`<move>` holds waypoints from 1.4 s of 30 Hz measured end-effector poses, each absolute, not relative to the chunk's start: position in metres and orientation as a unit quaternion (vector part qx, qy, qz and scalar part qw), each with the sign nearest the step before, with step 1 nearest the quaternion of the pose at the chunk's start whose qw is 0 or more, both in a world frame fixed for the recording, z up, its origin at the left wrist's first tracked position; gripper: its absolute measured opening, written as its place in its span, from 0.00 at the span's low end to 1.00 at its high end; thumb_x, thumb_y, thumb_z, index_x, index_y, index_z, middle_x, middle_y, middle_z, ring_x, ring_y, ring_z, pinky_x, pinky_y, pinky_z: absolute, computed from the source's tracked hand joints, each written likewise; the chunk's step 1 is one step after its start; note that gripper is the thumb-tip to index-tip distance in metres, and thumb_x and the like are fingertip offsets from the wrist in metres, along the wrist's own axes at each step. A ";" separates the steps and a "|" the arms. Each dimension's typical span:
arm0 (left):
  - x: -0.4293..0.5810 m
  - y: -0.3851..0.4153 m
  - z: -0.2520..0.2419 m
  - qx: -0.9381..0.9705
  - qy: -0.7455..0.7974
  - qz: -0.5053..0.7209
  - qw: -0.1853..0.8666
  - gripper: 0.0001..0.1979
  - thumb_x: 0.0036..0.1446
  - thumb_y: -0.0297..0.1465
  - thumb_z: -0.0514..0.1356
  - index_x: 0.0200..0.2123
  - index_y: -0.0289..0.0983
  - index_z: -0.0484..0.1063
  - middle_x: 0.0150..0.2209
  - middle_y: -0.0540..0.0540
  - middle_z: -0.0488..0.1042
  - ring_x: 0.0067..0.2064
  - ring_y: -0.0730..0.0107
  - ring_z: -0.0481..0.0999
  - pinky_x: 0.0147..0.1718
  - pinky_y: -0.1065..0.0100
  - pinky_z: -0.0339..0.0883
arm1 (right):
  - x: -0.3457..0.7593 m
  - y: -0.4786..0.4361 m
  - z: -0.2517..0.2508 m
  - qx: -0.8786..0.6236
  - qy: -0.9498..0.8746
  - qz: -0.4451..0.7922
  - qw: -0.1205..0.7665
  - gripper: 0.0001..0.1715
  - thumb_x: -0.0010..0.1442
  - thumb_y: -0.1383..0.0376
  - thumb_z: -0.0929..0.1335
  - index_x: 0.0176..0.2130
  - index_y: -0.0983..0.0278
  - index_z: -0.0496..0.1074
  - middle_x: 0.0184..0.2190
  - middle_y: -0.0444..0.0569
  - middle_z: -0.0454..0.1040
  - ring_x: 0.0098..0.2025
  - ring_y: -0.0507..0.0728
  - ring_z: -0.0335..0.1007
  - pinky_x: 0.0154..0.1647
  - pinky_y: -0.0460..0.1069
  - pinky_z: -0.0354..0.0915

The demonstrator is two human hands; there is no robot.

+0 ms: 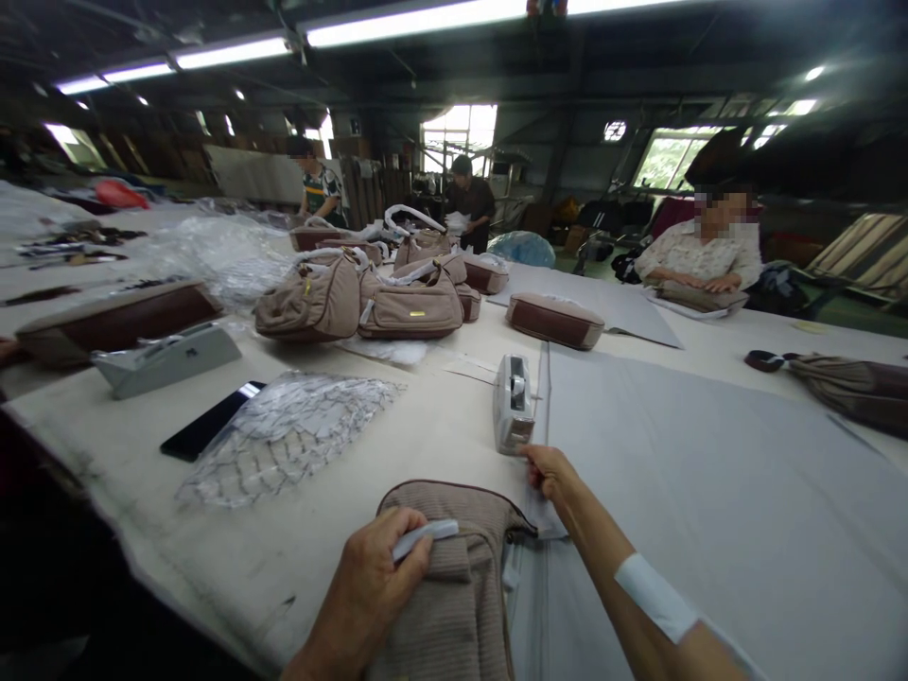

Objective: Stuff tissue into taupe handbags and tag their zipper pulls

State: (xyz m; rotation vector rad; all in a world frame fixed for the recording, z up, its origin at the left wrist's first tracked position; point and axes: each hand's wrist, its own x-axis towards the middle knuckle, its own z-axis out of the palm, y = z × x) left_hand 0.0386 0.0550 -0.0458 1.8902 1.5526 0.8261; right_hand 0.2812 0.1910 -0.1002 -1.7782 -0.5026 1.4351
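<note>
At the table's near edge, the left hand is gripping a beige bag. The right hand is pinching the grey sheet's edge beside the tape dispenser.

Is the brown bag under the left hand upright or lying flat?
Lying flat: the bag rests on its side under the left hand.

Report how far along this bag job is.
Done: bags mid-table, handles wrapped in white. In hand: left hand clamps the ribbed bag and a white strip; right hand touches the grey sheet by the tape dispenser. Left: this bag lies bare, probably awaiting wrapping.
</note>
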 end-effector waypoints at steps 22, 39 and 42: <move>0.032 0.051 -0.064 0.815 0.358 0.429 -0.153 0.06 0.56 0.20 0.58 0.38 0.30 0.71 0.38 0.39 0.74 0.32 0.68 0.71 0.30 0.68 0.70 | 0.210 0.092 -0.016 -0.463 -0.335 0.799 0.186 0.22 0.39 0.56 0.77 0.23 0.68 0.67 0.18 0.43 0.72 0.12 0.42 0.54 0.09 0.38 0.46; 0.041 0.054 -0.057 0.818 0.365 0.432 -0.109 0.08 0.56 0.18 0.52 0.30 0.34 0.68 0.30 0.46 0.76 0.33 0.68 0.72 0.45 0.59 0.62 | 0.206 0.091 -0.010 -0.533 -0.355 0.756 0.138 0.11 0.45 0.62 0.72 0.23 0.68 0.69 0.18 0.43 0.72 0.12 0.42 0.54 0.09 0.37 0.48; 0.042 0.054 -0.057 0.820 0.365 0.429 -0.106 0.08 0.55 0.17 0.53 0.30 0.35 0.66 0.29 0.46 0.75 0.31 0.67 0.72 0.40 0.60 0.63 | 0.208 0.087 -0.011 -0.538 -0.357 0.752 0.133 0.09 0.44 0.64 0.71 0.23 0.68 0.70 0.19 0.43 0.72 0.12 0.42 0.55 0.10 0.37 0.51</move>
